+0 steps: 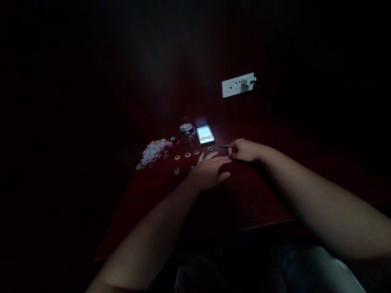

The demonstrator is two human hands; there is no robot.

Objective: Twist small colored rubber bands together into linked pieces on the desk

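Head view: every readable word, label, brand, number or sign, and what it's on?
No readable text.
Phone screen: lit but pixelated, unreadable.
Lid of the round container: has a pale pattern; too small and blurred to tell if it includes text.
Wall socket: no legible marking.

Single head-worn view: looks forward and down over table (238, 203); left hand (209, 173) and right hand (244, 150) near mid-frame; wall socket (232, 86) farther off, upper right.
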